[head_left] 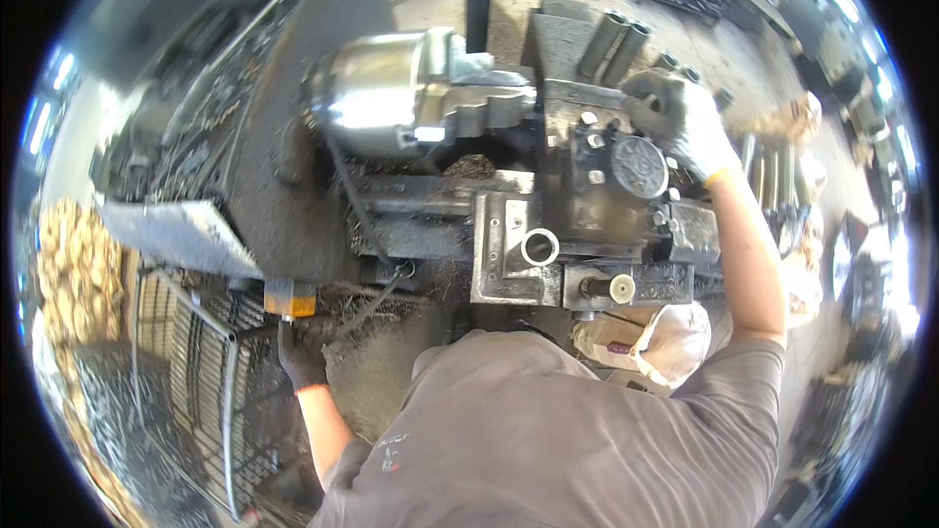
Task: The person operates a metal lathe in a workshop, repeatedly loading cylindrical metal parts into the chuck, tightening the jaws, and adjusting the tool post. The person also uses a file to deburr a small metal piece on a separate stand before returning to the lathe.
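My right hand [677, 119], in a pale glove with dark fingertips, reaches over the far right of the lathe's tool post [587, 171]. Its fingers are curled in beside two upright dark metal tubes [614, 47]; whatever they hold is hidden. Low on the left, my left hand [305, 360] wears a dark glove and sits just below an orange box [290, 298] on the machine. Its fingers blend into the dark background, so their grip does not show. The shiny lathe chuck [377, 93] has its jaws toward the tool post. A ring-shaped metal piece [539, 247] rests on the carriage.
A pale sack [675, 344] stands below the carriage near my body. Metal chips cover parts of the machine bed. A wire rack [191, 372] is at lower left, with stacked tan pieces [80, 269] beyond it. Several metal tubes [778, 176] stand on the right.
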